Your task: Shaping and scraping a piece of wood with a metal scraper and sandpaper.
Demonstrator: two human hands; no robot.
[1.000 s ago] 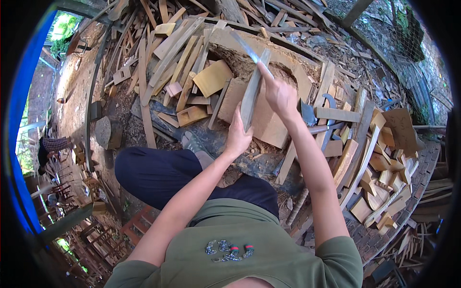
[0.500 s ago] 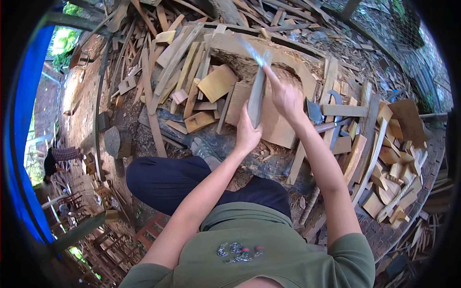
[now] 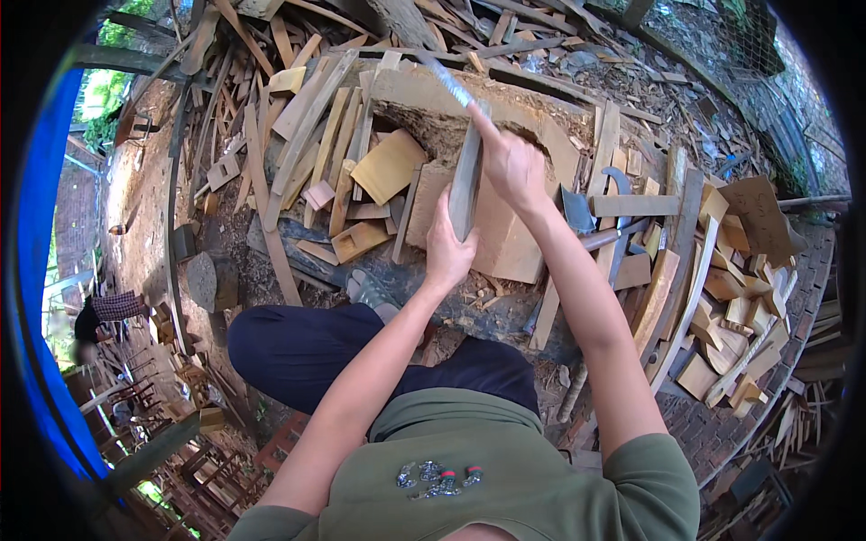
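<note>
My left hand is closed around the lower end of a grey wooden strip, which points away from me over a large wooden block. Its far end lies near the hollowed, rough part of the block. My right hand grips a long-bladed knife; its handle is mostly hidden in the fingers. The shiny blade slants to the far left and crosses the strip's far end. Whether the edge touches the wood I cannot tell.
A yellowish wood block and several strips lie left of the big block. To its right are a dark blade, a brown tool handle and a heap of offcuts. A person is at the far left.
My right hand and the knife have moved slightly farther from me along the strip. My left hand still holds the strip. The whole view has shifted a little.
</note>
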